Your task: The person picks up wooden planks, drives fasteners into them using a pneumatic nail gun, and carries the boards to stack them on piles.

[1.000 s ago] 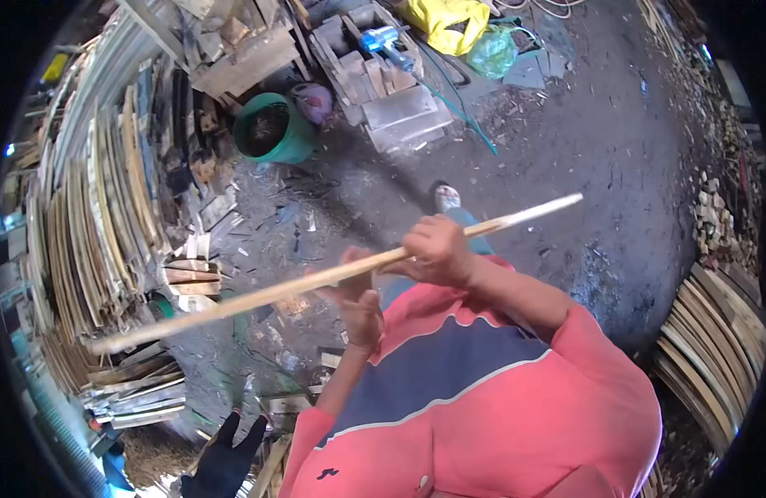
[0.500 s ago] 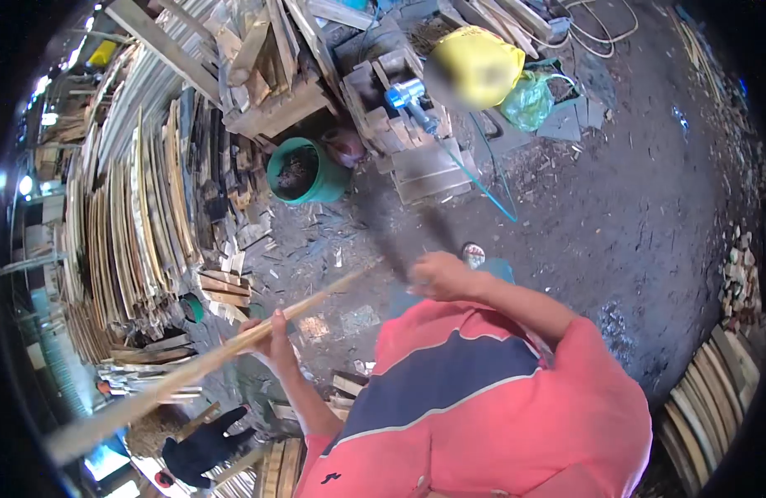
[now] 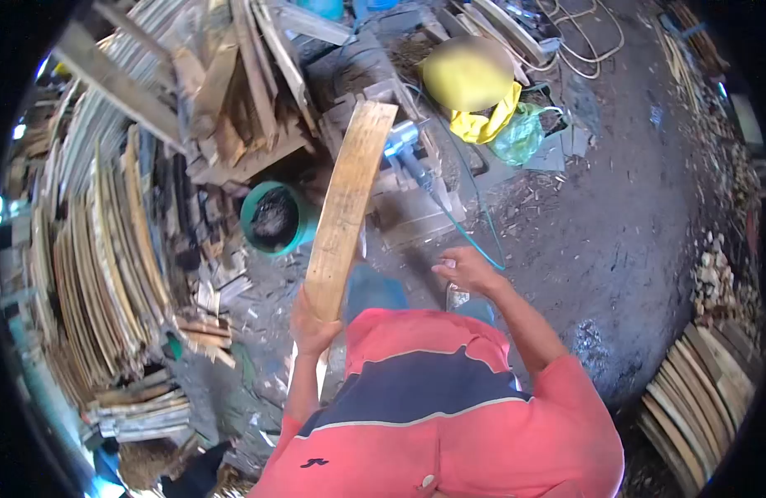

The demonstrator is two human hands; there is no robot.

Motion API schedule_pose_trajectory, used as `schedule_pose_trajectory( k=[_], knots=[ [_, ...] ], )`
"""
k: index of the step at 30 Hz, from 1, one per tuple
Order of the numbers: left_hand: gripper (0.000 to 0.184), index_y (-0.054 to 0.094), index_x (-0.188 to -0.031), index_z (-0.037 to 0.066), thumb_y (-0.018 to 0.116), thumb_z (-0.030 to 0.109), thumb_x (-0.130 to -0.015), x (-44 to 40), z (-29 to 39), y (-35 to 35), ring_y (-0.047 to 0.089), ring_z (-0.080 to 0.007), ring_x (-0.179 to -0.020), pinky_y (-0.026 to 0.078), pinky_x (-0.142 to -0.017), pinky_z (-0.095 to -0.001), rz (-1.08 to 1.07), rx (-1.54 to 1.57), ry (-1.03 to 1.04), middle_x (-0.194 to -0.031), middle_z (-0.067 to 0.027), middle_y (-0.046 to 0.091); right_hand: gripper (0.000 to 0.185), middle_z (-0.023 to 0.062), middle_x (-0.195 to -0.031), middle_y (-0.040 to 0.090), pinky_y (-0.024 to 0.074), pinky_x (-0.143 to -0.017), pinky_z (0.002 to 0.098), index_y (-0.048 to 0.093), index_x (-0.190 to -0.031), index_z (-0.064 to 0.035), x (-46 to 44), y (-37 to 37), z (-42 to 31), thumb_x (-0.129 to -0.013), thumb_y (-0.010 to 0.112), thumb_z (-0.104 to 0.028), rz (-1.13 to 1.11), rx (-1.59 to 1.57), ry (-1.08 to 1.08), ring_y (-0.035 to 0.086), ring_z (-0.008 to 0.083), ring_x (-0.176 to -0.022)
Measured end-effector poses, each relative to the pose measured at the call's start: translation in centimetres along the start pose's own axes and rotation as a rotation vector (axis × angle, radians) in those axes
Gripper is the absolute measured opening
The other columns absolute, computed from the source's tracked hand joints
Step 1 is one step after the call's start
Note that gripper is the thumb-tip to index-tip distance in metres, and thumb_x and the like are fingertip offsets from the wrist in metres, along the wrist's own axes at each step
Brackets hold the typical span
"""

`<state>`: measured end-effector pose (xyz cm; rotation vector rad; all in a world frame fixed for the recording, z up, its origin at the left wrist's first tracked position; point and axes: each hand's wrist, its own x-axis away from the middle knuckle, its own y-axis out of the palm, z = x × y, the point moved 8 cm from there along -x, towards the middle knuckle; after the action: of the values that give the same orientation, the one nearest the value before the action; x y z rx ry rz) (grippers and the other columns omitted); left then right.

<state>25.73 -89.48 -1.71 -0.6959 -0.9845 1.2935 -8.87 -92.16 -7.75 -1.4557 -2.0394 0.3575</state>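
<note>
A long wooden plank (image 3: 350,207) points away from me, with its broad, worn face up. My left hand (image 3: 317,325) is closed around its near end. My right hand (image 3: 468,270) hovers in front of my body, apart from the plank, with its fingers curled in. Whether something small sits between those fingers is hard to make out. Just right of the plank's far end rests a blue and silver air tool (image 3: 402,139) with a thin teal hose (image 3: 474,238).
A green bucket (image 3: 302,217) with dark contents stands left of the plank. Long boards (image 3: 101,249) are stacked at the left, more boards (image 3: 698,407) at lower right. A yellow bag (image 3: 487,120) and a green plastic bag (image 3: 517,141) lie beyond. Wood scraps litter the floor.
The plank has swung from pointing lower left to pointing away from me, its broad face now showing. My right hand has shifted slightly right. The view has turned somewhat.
</note>
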Motion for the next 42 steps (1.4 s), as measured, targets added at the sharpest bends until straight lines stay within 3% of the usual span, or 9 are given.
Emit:
schedule_pose_trajectory(
  k=[7,9,14,21,25,29,32,40,42],
  knots=[
    [0.096,0.031,-0.132,0.001,0.076,0.024,-0.050,-16.1,-9.0,5.7,0.057,-0.0403,-0.096,0.048,-0.081,-0.0463,-0.291,0.075,0.043,-0.106,-0.0229,0.057,0.038,0.0184,-0.078,0.066,0.0499,-0.071,0.0389,0.067,-0.091,-0.0020,-12.2,1.4,4.9,-0.077,0.066,-0.037,0.171,-0.178,0.452,0.065,0.0304,-0.076],
    [0.100,0.027,-0.134,0.004,0.077,0.025,-0.050,-18.8,-11.5,5.9,0.058,-0.0414,-0.093,0.049,-0.079,-0.0463,-0.374,-0.244,-0.135,-0.105,-0.0238,0.056,0.043,0.0199,-0.083,0.066,0.0500,-0.075,0.0398,0.065,-0.100,-0.0020,-16.3,2.5,6.6,-0.075,0.069,-0.037,0.101,-0.126,0.587,0.065,0.0312,-0.080],
    [0.107,0.021,-0.138,0.011,0.080,0.029,-0.051,-23.8,-11.7,7.4,0.057,-0.0442,-0.091,0.049,-0.077,-0.0477,-0.422,-0.306,-0.197,-0.102,-0.0267,0.054,0.080,0.0252,-0.113,0.055,0.0426,-0.091,0.0461,0.031,-0.139,-0.0057,-26.5,2.4,10.5,-0.073,0.068,-0.030,0.239,0.345,0.548,0.053,0.0408,-0.107],
    [0.105,0.021,-0.137,0.019,0.080,0.023,-0.051,-29.0,-12.9,12.6,0.055,-0.0465,-0.095,0.048,-0.079,-0.0512,-0.555,-0.372,-0.241,-0.106,-0.0282,0.052,0.099,0.0239,-0.112,0.054,0.0430,-0.092,0.0442,0.011,-0.143,-0.0033,-31.1,5.2,16.4,-0.067,0.074,-0.018,0.139,0.459,0.626,0.051,0.0400,-0.109],
    [0.103,0.023,-0.137,0.019,0.079,0.024,-0.051,-31.2,-12.6,12.8,0.054,-0.0471,-0.097,0.048,-0.081,-0.0516,-0.460,-0.384,-0.115,-0.110,-0.0278,0.053,0.103,0.0258,-0.125,0.048,0.0387,-0.098,0.0377,0.011,-0.142,0.0016,-31.1,3.6,17.2,-0.062,0.073,-0.018,0.193,-0.052,0.686,0.048,0.0363,-0.118],
    [0.099,0.025,-0.138,0.018,0.077,0.029,-0.054,-32.1,-13.5,13.4,0.056,-0.0445,-0.094,0.048,-0.081,-0.0494,-0.497,-0.437,-0.158,-0.106,-0.0273,0.053,0.069,0.0210,-0.101,0.061,0.0488,-0.082,0.0366,0.044,-0.123,0.0040,-32.7,-1.9,13.0,-0.062,0.071,-0.015,0.062,-0.067,0.606,0.062,0.0318,-0.093],
    [0.097,0.025,-0.140,0.016,0.075,0.033,-0.058,-31.4,-13.4,13.5,0.057,-0.0427,-0.092,0.048,-0.082,-0.0468,-0.525,-0.477,-0.120,-0.105,-0.0271,0.052,0.019,0.0049,-0.055,0.050,0.0419,-0.044,0.0267,0.055,-0.077,-0.0025,-32.4,-3.8,11.2,-0.073,0.063,-0.020,0.196,-0.896,0.657,0.048,0.0147,-0.042],
    [0.101,0.021,-0.142,0.016,0.074,0.033,-0.057,-31.3,-14.3,13.9,0.054,-0.0435,-0.099,0.045,-0.089,-0.0462,-0.534,-0.454,-0.123,-0.105,-0.0266,0.050,0.016,0.0030,-0.056,0.046,0.0424,-0.047,0.0310,0.049,-0.068,-0.0057,-35.3,-3.4,10.0,-0.076,0.056,-0.017,0.050,-1.367,0.701,0.047,0.0149,-0.046],
    [0.106,0.026,-0.137,0.017,0.077,0.021,-0.045,-31.3,-14.8,14.0,0.053,-0.0433,-0.100,0.046,-0.086,-0.0483,-0.464,-0.403,-0.144,-0.111,-0.0251,0.052,0.019,0.0020,-0.059,0.046,0.0415,-0.045,0.0319,0.050,-0.091,-0.0065,-35.9,-2.9,10.4,-0.075,0.058,-0.014,0.047,-1.378,0.686,0.047,0.0145,-0.046]
  ],
)
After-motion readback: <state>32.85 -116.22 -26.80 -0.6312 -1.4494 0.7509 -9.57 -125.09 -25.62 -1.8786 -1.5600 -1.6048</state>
